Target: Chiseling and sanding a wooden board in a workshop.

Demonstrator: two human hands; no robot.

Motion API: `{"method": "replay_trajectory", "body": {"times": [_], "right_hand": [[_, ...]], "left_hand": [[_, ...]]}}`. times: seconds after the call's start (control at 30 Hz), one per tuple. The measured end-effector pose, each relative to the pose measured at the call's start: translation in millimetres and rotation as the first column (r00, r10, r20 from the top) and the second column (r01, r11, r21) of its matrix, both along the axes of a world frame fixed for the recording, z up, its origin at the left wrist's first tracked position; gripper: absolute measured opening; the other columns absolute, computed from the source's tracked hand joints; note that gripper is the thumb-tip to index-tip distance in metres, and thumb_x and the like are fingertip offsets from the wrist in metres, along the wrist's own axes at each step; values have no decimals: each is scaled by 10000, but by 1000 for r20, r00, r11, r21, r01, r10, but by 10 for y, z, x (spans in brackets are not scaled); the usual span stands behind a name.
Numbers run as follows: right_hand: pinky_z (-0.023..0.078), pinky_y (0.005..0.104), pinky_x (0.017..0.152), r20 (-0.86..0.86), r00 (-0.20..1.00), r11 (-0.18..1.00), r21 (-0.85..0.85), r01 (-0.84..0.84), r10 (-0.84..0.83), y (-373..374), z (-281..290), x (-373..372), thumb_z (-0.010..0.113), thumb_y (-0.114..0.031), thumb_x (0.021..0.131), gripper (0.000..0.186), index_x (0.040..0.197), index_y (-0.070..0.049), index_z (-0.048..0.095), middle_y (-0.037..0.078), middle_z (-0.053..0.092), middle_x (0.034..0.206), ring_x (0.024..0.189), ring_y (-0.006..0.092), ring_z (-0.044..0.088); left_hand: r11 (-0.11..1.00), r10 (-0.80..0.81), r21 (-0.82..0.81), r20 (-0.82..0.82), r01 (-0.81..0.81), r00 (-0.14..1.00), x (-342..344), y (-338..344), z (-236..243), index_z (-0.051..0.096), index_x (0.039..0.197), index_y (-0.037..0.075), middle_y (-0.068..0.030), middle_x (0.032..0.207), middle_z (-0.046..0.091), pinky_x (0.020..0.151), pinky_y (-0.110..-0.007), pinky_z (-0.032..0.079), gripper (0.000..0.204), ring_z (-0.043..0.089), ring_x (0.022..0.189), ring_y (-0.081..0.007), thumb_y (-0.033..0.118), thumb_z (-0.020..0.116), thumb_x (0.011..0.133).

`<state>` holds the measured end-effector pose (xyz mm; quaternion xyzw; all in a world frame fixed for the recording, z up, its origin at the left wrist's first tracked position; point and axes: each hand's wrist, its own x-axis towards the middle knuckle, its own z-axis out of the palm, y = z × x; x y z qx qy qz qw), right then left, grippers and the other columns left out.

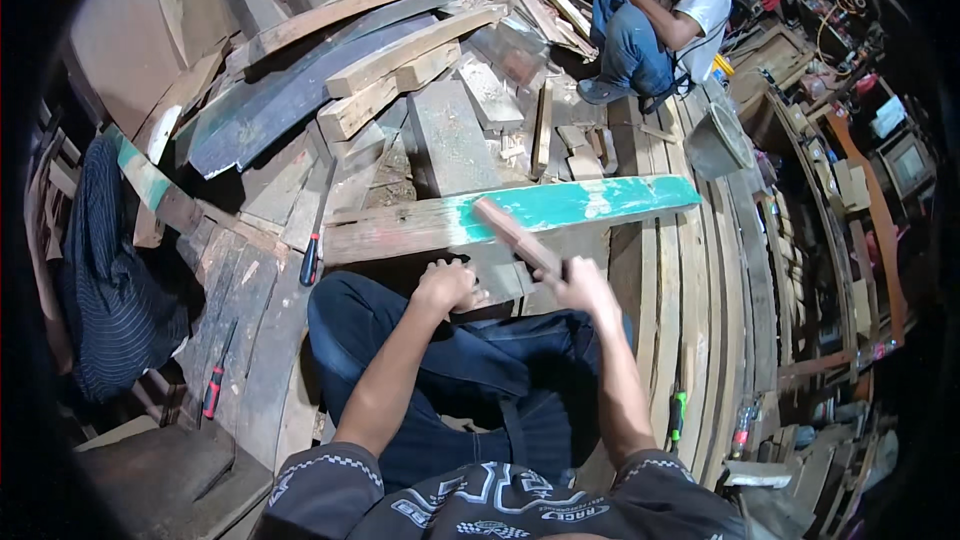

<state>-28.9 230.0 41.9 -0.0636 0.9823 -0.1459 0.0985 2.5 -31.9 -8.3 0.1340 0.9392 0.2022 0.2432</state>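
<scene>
I see the right hand (584, 288), its fingers wrapped around one end of a brown wooden bar (518, 238) angled over the partly green plank (590, 202). Nearer me, the left hand (449, 286) curls its fingers; I can't tell around what.

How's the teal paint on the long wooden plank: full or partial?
Partial: teal paint covers the right stretch of the long wooden plank, with pale patches; its left end shows bare-looking wood.

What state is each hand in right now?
Left hand: curled; whether it grips anything cannot be told.
Right hand: closed, holding a long reddish-brown wooden block.
</scene>
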Motion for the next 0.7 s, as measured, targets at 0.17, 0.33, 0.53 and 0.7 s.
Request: {"method": "replay_trajectory", "body": {"times": [0.17, 0.33, 0.53, 0.7], "right_hand": [[551, 496, 741, -334, 919, 962, 98, 254, -208, -173, -96, 44, 688, -430, 836, 511, 851, 82, 688, 326, 656, 820, 810, 472, 666], [541, 489, 786, -4, 999, 999, 12, 48, -48, -65, -3, 133, 695, -414, 832, 489, 945, 62, 685, 339, 654, 862, 885, 459, 663], [532, 505, 808, -163, 928, 942, -78, 327, -336, 238, -269, -176, 688, -453, 831, 569, 943, 104, 658, 343, 656, 913, 939, 473, 650], [534, 488, 786, -206, 915, 929, -211, 304, -346, 434, -563, -201, 713, -397, 815, 481, 954, 61, 677, 311, 671, 907, 908, 440, 669]], "left_hand": [[998, 3, -57, -55, -6, 998, 3, -10, -151, 579, 1313, 139, -235, 1238, 589, 998, -497, 432, 577, 556, 1165, -417, 541, 570, 899], [1000, 1, -8, -37, -1, 999, 8, -9, -34, 669, 1204, 152, -228, 1222, 595, 995, -499, 439, 507, 560, 1153, -422, 542, 571, 896], [999, -22, -48, -26, 20, 999, -50, -78, -221, 517, 1333, 70, -254, 1221, 599, 991, -520, 456, 655, 576, 1147, -439, 569, 529, 909], [1000, -10, -22, -131, 7, 991, -129, -88, -133, 602, 1163, 12, -236, 1166, 640, 945, -508, 481, 581, 609, 1094, -430, 531, 572, 902]]}}
